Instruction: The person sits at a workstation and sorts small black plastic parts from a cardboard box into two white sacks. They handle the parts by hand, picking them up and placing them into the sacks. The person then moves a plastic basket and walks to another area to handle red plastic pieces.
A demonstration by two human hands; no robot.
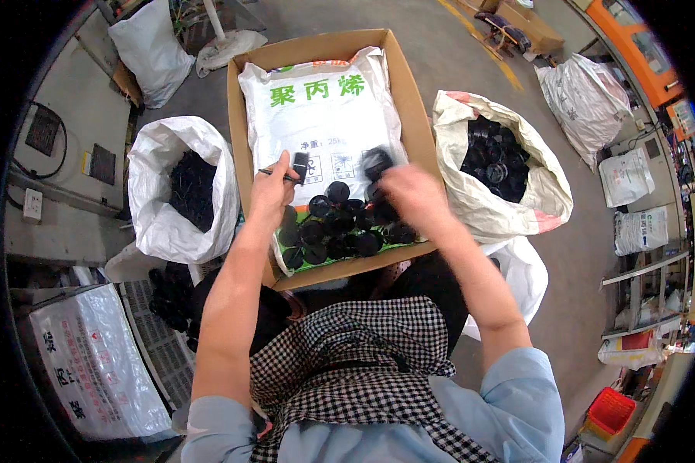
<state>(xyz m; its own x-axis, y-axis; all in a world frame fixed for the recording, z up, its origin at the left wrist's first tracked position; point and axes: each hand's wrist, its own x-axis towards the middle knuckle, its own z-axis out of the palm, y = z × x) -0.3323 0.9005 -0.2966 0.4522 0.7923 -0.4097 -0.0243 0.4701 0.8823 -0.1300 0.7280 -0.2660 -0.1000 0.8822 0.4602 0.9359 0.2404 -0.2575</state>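
My left hand [271, 186] is closed around a slender dark tool [279, 175]. A small black plastic piece [301, 166] shows at its fingertips; whether it is gripped or part of the tool is unclear. Motion blurs my right hand [414, 194] at the box's right side. Just beyond its fingers is a black round part [376, 163], also blurred; I cannot tell if it is held. Several black round plastic parts [339, 223] lie heaped on the near end of a printed white plastic sack [324, 124]. That sack lies in an open cardboard box [408, 98] before me.
Left of the box stands an open white woven sack [145, 173] with thin black scraps [192, 188]. At right, a cream woven sack [452, 156] holds black round parts [495, 159]. Black pieces [174, 295] hang low at left. A red plastic basket [611, 410] is at lower right.
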